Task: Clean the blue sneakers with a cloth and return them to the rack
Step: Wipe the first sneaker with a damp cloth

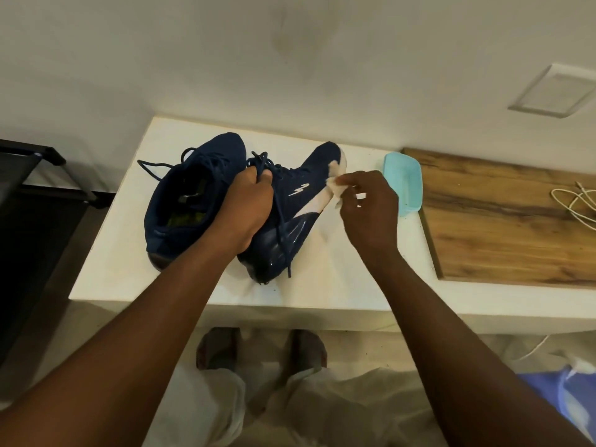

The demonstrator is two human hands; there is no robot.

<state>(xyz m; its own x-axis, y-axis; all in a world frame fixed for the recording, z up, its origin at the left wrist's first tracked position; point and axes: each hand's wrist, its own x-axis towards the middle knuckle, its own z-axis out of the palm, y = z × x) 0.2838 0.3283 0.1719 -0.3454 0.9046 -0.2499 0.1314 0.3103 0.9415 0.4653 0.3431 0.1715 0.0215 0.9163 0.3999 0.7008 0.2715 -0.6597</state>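
Navy sneakers, two, sit on the white counter [129, 253], both left of the turquoise tub [403, 185]. Near sneaker [290, 201], closest to the tub, is tipped with its white sole edge facing the tub; left hand [248, 204] grips it at the laces, fingers curled. Right hand [371, 214], just left of the tub, pinches a white cloth [335, 188] against that sole edge. Far sneaker [187, 195] rests upright beside it. Black rack [32, 204] stands well left of the tub
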